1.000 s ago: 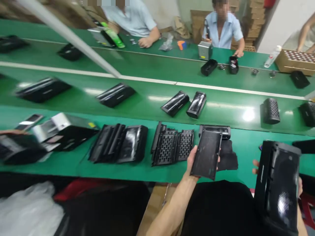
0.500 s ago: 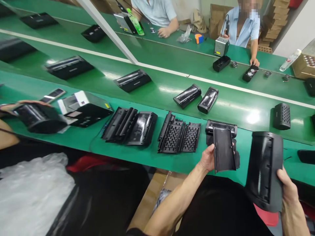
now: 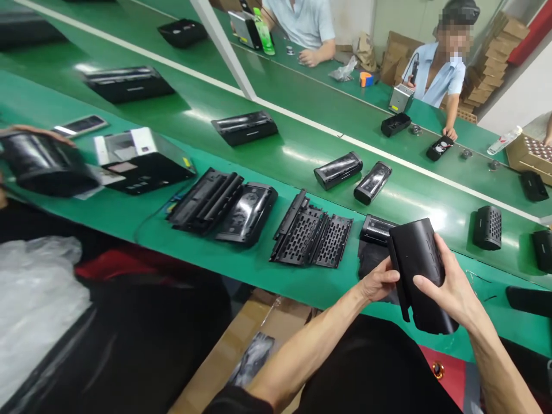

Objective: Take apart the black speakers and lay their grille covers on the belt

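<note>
My right hand (image 3: pixel 448 287) is wrapped round a black speaker housing (image 3: pixel 420 270), held upright over the near edge of the green bench (image 3: pixel 241 270). My left hand (image 3: pixel 379 280) grips a flat black panel (image 3: pixel 399 282) pressed against the housing's left side; only its edge shows. Just behind my hands lie a small black part (image 3: pixel 376 227) and a dark sheet (image 3: pixel 368 259). To their left sit a stack of black perforated grilles (image 3: pixel 313 237) and several black shells (image 3: pixel 226 204).
A green conveyor belt (image 3: pixel 276 155) carries black housings (image 3: pixel 338 171) and a grilled speaker (image 3: pixel 488 227). Two people work at the far side. A co-worker's hand holds a black shell (image 3: pixel 43 164) at the left. A cardboard box (image 3: pixel 259 339) stands below the bench.
My two hands have come together: the housing in my right hand swung left and now meets the flat panel in my left hand. The view shifted up and right.
</note>
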`<state>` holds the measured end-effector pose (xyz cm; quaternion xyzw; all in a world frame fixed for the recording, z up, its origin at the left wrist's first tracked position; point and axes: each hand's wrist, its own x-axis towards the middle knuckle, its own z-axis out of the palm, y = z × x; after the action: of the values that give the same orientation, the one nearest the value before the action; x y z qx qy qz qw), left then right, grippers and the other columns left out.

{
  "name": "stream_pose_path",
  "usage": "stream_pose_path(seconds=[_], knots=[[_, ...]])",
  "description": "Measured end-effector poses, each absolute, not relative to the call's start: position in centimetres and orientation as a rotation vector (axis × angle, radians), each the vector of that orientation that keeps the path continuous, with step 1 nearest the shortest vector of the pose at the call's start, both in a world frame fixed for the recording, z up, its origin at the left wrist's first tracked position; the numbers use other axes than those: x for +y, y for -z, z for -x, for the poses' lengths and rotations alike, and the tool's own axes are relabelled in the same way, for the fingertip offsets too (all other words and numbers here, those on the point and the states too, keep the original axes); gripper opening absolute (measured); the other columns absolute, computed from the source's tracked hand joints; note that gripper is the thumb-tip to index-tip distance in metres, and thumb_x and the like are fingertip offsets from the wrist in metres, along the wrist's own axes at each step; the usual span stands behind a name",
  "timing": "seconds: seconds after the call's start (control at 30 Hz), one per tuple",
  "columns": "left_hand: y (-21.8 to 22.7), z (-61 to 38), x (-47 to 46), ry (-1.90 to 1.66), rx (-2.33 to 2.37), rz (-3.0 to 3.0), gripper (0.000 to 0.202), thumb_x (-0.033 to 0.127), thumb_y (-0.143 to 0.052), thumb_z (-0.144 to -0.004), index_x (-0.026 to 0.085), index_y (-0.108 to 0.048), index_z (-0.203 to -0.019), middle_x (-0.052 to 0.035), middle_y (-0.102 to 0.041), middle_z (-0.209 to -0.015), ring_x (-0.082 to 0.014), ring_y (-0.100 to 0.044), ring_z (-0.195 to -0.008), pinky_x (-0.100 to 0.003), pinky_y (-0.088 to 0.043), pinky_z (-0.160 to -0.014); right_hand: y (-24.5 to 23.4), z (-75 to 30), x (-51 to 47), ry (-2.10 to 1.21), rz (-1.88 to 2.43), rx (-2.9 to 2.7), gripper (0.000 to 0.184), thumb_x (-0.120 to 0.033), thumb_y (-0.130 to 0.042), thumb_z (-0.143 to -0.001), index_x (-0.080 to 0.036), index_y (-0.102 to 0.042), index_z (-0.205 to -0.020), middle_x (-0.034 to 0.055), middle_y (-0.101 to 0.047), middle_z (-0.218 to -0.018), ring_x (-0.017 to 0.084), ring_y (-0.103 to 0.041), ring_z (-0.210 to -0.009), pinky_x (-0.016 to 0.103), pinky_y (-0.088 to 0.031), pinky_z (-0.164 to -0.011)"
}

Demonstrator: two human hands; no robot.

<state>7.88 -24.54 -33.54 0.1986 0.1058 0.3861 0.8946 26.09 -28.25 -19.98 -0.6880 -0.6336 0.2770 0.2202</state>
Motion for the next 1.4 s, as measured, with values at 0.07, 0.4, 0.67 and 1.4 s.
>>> stream_pose_path(seconds=[0.07, 0.4, 0.67, 1.4], knots=[[33.7, -8.0, -24.4, -0.825, 0.209, -0.415, 0.075, 0.037, -0.097, -0.069, 0.021, -0.07, -0.137, -0.0152, -0.075, -0.134, -0.0352, -0.069, -0.126, -0.041, -0.05, -0.104, 20.4, -25.9, -28.1, -0.772, 1.919, -1.779, 0.104, -0.058, -0.077, -0.087, -0.039, -0.024, -0.174, 0.0134, -0.051, -0.16, 0.045, -0.053, -0.147, 0.067, -0.048, -0.115], [33.3, -8.9, -24.0, -0.852, 0.246, -0.359, 0.078, 0.04, -0.098, -0.07, 0.023, -0.067, -0.139, -0.0138, -0.075, -0.132, -0.0353, -0.07, -0.125, -0.042, -0.051, -0.101, 20.7, -26.3, -26.2, -0.99, 1.86, -1.78, 0.105, -0.064, -0.071, -0.093, -0.035, -0.014, -0.176, 0.0146, -0.038, -0.172, 0.041, -0.04, -0.157, 0.066, -0.034, -0.126], [31.4, -8.7, -22.9, -1.036, 0.417, -0.338, 0.079, 0.037, -0.099, -0.068, 0.026, -0.063, -0.137, -0.008, -0.075, -0.128, -0.0306, -0.071, -0.115, -0.041, -0.056, -0.095, 24.2, -25.6, -32.8, -0.667, 1.684, -1.431, 0.124, -0.069, -0.084, -0.077, -0.038, -0.009, -0.17, 0.0138, -0.015, -0.177, 0.045, -0.027, -0.162, 0.07, -0.037, -0.123], [29.4, -2.9, -18.7, -0.918, 0.664, -1.084, 0.102, 0.047, -0.095, -0.06, 0.027, -0.054, -0.152, -0.0106, -0.064, -0.145, -0.0365, -0.064, -0.123, -0.046, -0.05, -0.108, 24.7, -31.1, -33.0, -1.004, 1.533, -1.226, 0.103, -0.07, -0.081, -0.081, -0.032, -0.032, -0.163, 0.0175, -0.053, -0.157, 0.036, -0.066, -0.124, 0.047, -0.06, -0.095]])
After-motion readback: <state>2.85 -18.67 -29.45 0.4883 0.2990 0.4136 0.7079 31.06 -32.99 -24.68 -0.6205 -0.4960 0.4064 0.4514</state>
